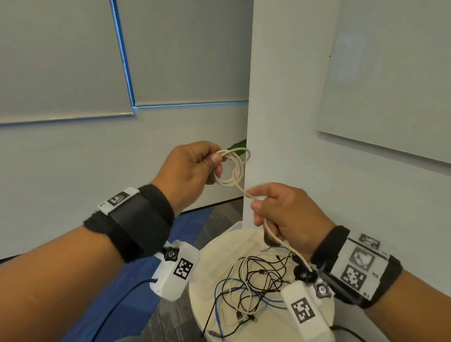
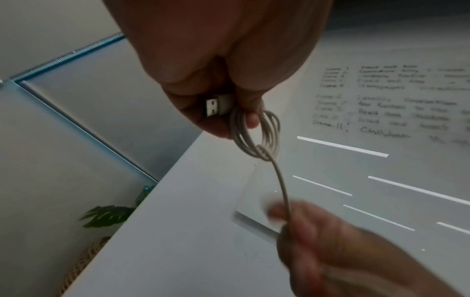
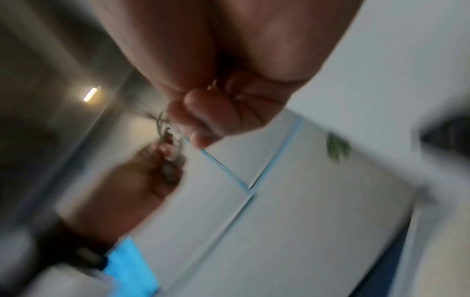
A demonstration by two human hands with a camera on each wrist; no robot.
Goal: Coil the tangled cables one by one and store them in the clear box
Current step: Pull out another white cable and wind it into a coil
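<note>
Both forearms are raised in front of the person, above a round cream desk [image 1: 211, 262]. The left hand [image 1: 193, 169] is held higher, knuckles up, its grip closed: thumb and fingers pinch a small coil of off-white round cable [image 1: 232, 168] of several loops, with the cable's silver USB plug [image 2: 214, 105] tucked against the palm. The right hand [image 1: 286, 216] sits lower and nearer, its grip also closed, thumb and forefinger pinching the same cable's free run, which slants from the coil down through the fist towards the desk. On a white wallboard [image 2: 381, 140], handwritten numbered lines are too blurred to read. Each wrist wears a black band with square black-and-white marker tags. A tangle of thin black, blue and white cables [image 1: 256, 282] lies on the desk.
</note>
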